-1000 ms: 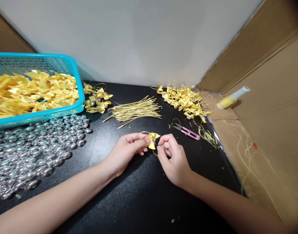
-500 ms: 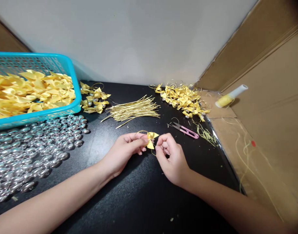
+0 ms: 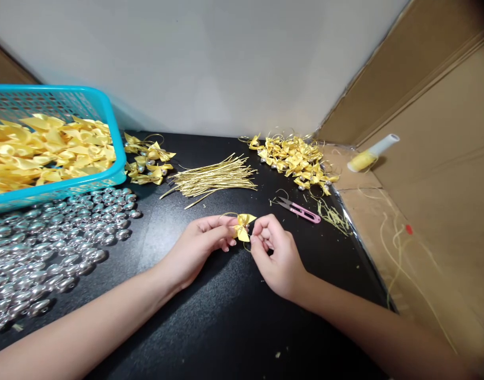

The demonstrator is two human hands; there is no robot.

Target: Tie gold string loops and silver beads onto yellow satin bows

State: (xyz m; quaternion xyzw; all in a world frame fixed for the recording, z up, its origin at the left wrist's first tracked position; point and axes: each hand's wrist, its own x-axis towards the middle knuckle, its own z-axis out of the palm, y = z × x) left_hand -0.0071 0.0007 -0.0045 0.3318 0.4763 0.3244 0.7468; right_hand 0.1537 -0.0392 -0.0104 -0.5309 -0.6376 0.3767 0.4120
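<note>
The bow [image 3: 242, 232] is lying between the hands, its visible wings pointing right and nearward; its long axis is hard to tell. The left hand [image 3: 198, 240], the nearer, is pinching the bow's left side. Just right of the bow, the right hand [image 3: 279, 258] is keeping thumb and forefinger together; whether they are gripping cord, I cannot tell.

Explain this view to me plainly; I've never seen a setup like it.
There is no machine: this is bare-handed work, seen by one camera worn on the worker's head, looking forward and down. The left hand holds a yellow bow; the right hand pinches close beside it, whether on anything is too small to tell. On the black table lie silver beads, gold strips, pink snips and two piles of bows. A blue basket at the left holds yellow ribbon pieces.
</note>
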